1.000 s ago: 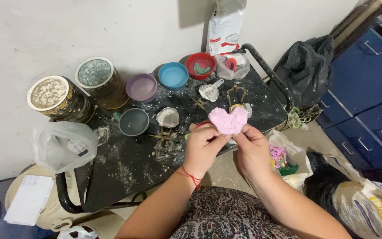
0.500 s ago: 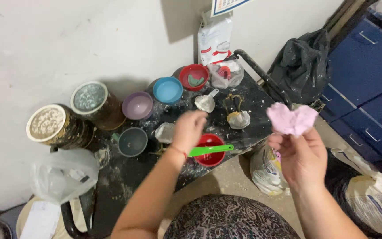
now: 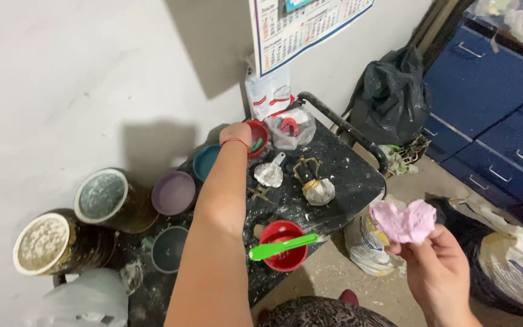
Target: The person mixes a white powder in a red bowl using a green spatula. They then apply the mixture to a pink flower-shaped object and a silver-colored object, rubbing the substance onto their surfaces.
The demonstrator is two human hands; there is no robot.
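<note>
1. Our right hand (image 3: 437,266) is off the right edge of the surface (image 3: 346,175), raised over the floor, fingers pinched closed on a pink heart-shaped piece (image 3: 404,221) that stands up above the fingertips.
2. Our left hand (image 3: 236,134) reaches across to the far edge of the surface, at a red bowl (image 3: 258,138) by the wall; we cannot tell whether it is open or closed, as only its back and the red cord at the wrist show.
3. Just right of that bowl lies a clear plastic bag (image 3: 292,126) with something red inside.
4. Near the front edge stands a red cup (image 3: 282,244) with a green spatula (image 3: 282,245) laid across its rim.
5. Between them lie a white scoop (image 3: 269,174) and a metal frame holding a pale lump (image 3: 318,189).
6. Along the left side we see a blue bowl (image 3: 204,162), a purple bowl (image 3: 174,192), a grey bowl (image 3: 169,248) and two large tins (image 3: 101,197) of pale powder.
</note>
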